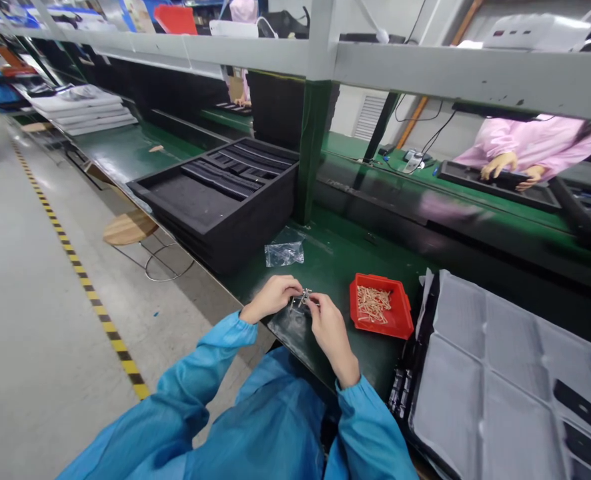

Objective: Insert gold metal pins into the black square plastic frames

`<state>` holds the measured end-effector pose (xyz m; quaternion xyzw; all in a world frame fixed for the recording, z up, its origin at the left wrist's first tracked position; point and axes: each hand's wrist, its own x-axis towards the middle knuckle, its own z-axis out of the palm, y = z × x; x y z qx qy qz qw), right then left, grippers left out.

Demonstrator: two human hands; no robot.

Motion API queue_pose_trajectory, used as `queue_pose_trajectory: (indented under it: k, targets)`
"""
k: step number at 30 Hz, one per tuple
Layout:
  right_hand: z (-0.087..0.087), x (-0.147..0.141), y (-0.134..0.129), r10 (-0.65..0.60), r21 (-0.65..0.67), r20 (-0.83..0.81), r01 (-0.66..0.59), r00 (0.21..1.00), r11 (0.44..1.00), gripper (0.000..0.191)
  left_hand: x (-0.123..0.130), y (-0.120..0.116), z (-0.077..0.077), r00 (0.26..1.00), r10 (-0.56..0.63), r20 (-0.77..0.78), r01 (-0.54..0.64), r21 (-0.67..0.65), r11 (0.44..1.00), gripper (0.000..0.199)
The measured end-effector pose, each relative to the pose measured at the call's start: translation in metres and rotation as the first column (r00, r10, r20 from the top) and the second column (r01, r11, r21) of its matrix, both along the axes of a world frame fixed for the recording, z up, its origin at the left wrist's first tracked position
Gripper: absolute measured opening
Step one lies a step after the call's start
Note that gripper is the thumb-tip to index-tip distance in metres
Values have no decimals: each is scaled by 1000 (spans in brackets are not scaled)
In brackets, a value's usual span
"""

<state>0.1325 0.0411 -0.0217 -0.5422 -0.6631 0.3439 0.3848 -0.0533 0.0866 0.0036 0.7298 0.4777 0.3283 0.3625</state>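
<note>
My left hand [276,295] and my right hand [328,325] meet over the front edge of the green workbench. Pinched between the fingertips of both is a small cluster of silvery metal parts [303,297]; its exact kind is too small to make out. Just beyond my hands lies a clear plastic bag [284,253] with something small inside. To the right of my right hand sits a red tray [404,313] holding many thin, pale beige pieces [373,303].
Black foam trays [215,220] are stacked at the left, near a green post [311,153]. Grey-covered trays [455,373] lie at the right. A wooden stool [130,228] stands by the bench. Across the bench a person in pink [540,143] handles a dark part.
</note>
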Motion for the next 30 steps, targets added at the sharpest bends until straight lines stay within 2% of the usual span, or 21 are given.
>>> queue_pose_trajectory:
  k: [6,13,15,18,20,22,24,27,30]
  targets:
    - [-5,5,3,71,-66,13,-70,997,995,25,5,11,0,993,-97,-61,97,-1,995,22]
    - [-6,10,3,74,-111,-86,-83,994,990,27,9,13,9,996,-86,-38,85,-25,996,19]
    - [-4,10,1,54,-107,-113,-66,992,992,28,12,7,11,1000,-12,-6,12,-8,1000,20]
    - [1,9,-2,8,-99,-146,-23,989,995,29,17,-10,13,983,170,74,-172,24,985,29]
    - [5,8,-5,-25,-88,-166,11,986,996,29,22,-23,12,959,248,140,-252,8,968,23]
    - [9,6,-6,-47,-73,-185,34,982,997,28,31,-35,9,940,268,212,-265,-43,963,18]
    - [13,3,-7,-60,-52,-199,50,978,997,28,42,-43,4,914,278,295,-256,-111,960,20]
    - [19,-1,-11,-67,-11,-197,66,978,998,27,58,-46,-4,829,363,426,-308,-195,931,29]
    - [36,5,-32,-85,54,-168,95,982,994,22,61,-40,-2,679,485,551,-427,-242,871,40]
